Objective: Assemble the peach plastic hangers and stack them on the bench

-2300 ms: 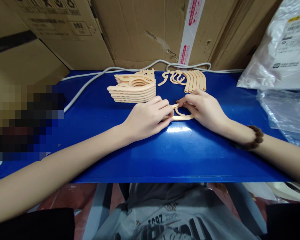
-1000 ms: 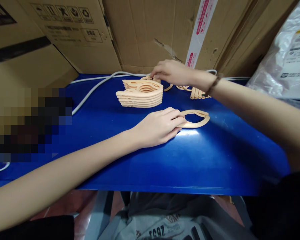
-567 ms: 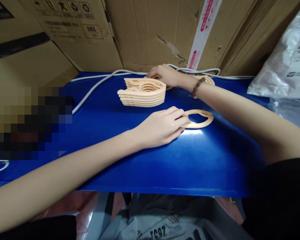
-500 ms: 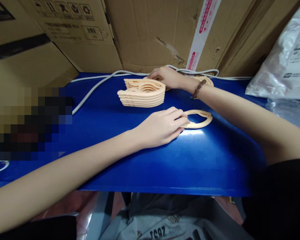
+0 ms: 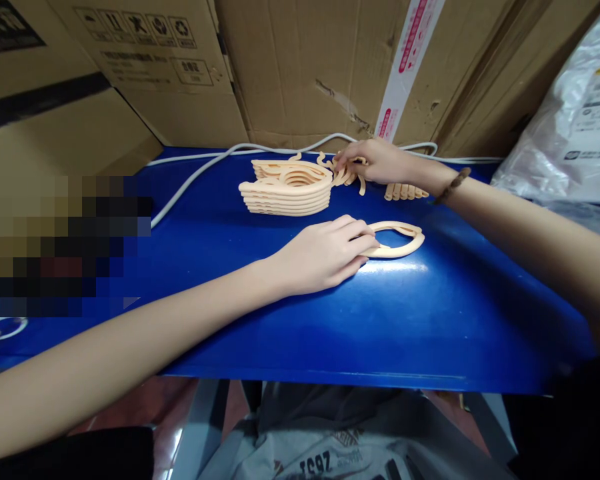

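Observation:
My left hand (image 5: 325, 257) rests on the blue table, its fingers closed on the left end of a beige plastic loop-shaped hanger piece (image 5: 400, 252). Behind it, my right hand (image 5: 373, 160) reaches into a small pile of beige hooks (image 5: 341, 179), fingers curled down on a hook; its fingertips are partly hidden. A neat stack of curved hanger pieces (image 5: 285, 203) stands left of that pile. Partly under my right forearm lies a row of beige hanger pieces (image 5: 405, 193).
Large cardboard boxes (image 5: 300, 73) wall the back and left of the blue table (image 5: 300, 333). A white cable (image 5: 195, 172) runs along the rear. A clear plastic bag (image 5: 575, 120) stands at the right, and a white ring-shaped item (image 5: 15, 330) lies far left.
My right hand has shifted right and back from beside the stack, uncovering the hooks and more of the row of pieces. My left hand stays on the loop-shaped piece.

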A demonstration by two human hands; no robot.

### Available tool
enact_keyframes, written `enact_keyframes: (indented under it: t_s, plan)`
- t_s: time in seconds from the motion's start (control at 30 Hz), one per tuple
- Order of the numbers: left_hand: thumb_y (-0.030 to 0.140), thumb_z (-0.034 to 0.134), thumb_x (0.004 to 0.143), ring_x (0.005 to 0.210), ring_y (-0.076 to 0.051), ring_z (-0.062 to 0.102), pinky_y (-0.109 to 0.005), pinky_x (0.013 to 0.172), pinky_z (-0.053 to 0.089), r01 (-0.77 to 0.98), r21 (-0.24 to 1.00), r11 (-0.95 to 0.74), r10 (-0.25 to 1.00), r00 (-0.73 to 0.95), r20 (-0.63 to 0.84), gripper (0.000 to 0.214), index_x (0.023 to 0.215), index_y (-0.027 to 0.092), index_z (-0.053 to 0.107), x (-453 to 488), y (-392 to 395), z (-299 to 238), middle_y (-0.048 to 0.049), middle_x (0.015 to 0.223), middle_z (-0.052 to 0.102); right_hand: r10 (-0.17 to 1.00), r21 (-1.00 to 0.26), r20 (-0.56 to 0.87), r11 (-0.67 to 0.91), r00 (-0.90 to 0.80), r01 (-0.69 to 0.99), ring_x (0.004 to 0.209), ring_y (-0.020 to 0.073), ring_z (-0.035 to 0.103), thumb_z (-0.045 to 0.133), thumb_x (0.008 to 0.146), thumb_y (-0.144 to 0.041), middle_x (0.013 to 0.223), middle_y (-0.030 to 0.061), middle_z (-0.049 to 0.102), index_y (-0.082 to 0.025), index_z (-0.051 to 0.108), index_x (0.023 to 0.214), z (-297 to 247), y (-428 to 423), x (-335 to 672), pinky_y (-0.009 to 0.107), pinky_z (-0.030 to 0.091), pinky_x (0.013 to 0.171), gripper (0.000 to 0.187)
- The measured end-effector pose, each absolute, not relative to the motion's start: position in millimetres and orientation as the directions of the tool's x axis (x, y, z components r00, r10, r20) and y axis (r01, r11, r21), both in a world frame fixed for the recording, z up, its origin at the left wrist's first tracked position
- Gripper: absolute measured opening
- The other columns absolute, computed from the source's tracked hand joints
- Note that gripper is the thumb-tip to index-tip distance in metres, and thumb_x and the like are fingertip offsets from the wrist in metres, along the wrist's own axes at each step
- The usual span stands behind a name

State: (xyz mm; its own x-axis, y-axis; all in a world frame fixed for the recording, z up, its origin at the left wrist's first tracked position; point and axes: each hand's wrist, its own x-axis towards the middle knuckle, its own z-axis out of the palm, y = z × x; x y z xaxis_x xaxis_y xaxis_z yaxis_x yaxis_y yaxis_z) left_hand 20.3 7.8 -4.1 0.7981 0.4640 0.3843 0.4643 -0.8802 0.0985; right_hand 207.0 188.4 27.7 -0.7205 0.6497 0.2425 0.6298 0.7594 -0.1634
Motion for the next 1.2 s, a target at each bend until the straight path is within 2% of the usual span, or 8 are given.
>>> enact_keyframes:
  t_s: [0.1,0.17,0.4,0.53,0.63,0.87,1.0,1.2]
  plan:
    - [0.021,0.045,0.105,0.114,-0.023,0.061,-0.035,0.096,0.053,0.467,0.092,-0.879,0.464,0.798,0.385,0.028,0.122,0.013,0.066,20,8,-4,-0.0112,0.127,0.067,0.563,-0.158,0.19,0.826,-0.805,0.541,0.116,0.0253,0.065,0.049,0.087,-0.017,0.126,0.0069,0.073,-0.02,0.076,0.115,30,189,216,0.041,0.045,0.097,0.039]
    - [0.021,0.045,0.105,0.113,-0.023,0.061,-0.035,0.096,0.053,0.464,0.088,-0.881,0.459,0.798,0.39,0.028,0.121,0.013,0.066,20,8,-4,-0.0112,0.126,0.067,0.573,-0.124,0.217,0.82,-0.791,0.559,0.117,0.0272,0.065,0.048,0.085,-0.016,0.126,0.0079,0.073,-0.02,0.075,0.117,32,188,222,0.043,0.045,0.098,0.042]
    - [0.021,0.046,0.105,0.112,-0.022,0.062,-0.035,0.096,0.053,0.463,0.105,-0.88,0.463,0.791,0.399,0.027,0.12,0.013,0.066,20,8,-4,-0.0108,0.126,0.068,0.765,-0.073,0.361,0.594,-0.534,0.801,0.093,0.0332,0.068,0.055,0.091,-0.038,0.101,0.012,0.077,-0.023,0.073,0.114,32,171,220,0.044,0.048,0.079,0.032]
    - [0.021,0.046,0.104,0.111,-0.023,0.062,-0.035,0.095,0.053,0.458,0.11,-0.882,0.461,0.79,0.404,0.027,0.12,0.012,0.066,20,8,-4,-0.0104,0.125,0.068,0.838,-0.072,0.33,0.481,-0.434,0.874,0.083,0.0356,0.067,0.061,0.087,-0.063,0.089,0.0152,0.075,-0.018,0.072,0.115,27,163,210,0.046,0.048,0.073,0.054]
    - [0.021,0.046,0.105,0.111,-0.022,0.062,-0.035,0.095,0.053,0.458,0.109,-0.882,0.461,0.792,0.401,0.027,0.12,0.013,0.066,20,8,-5,-0.0106,0.125,0.068,0.841,-0.062,0.349,0.461,-0.414,0.885,0.076,0.0334,0.066,0.064,0.083,-0.07,0.083,0.0155,0.073,-0.016,0.072,0.11,23,160,203,0.044,0.049,0.07,0.061]
    - [0.021,0.045,0.105,0.111,-0.023,0.062,-0.036,0.095,0.053,0.456,0.093,-0.885,0.452,0.794,0.406,0.027,0.12,0.012,0.066,20,8,-6,-0.0108,0.126,0.068,0.895,-0.081,0.266,0.39,-0.357,0.917,0.082,0.0327,0.066,0.069,0.084,-0.055,0.089,0.0153,0.072,-0.016,0.069,0.114,26,155,192,0.045,0.049,0.074,0.049]
    - [0.021,0.045,0.105,0.112,-0.023,0.062,-0.036,0.096,0.053,0.459,0.091,-0.884,0.455,0.796,0.399,0.027,0.12,0.012,0.066,19,8,-6,-0.0109,0.126,0.068,0.914,-0.135,0.243,0.365,-0.326,0.921,0.087,0.0341,0.067,0.074,0.08,-0.049,0.096,0.0146,0.073,-0.017,0.067,0.121,26,159,193,0.045,0.05,0.078,0.052]
    - [0.022,0.044,0.105,0.113,-0.024,0.061,-0.036,0.097,0.053,0.467,0.1,-0.879,0.467,0.797,0.382,0.029,0.123,0.012,0.065,18,7,-5,-0.0106,0.127,0.067,0.923,-0.219,0.218,0.362,-0.316,0.906,0.088,0.0298,0.067,0.076,0.078,-0.037,0.097,0.0106,0.073,-0.019,0.07,0.116,26,164,196,0.041,0.049,0.081,0.042]
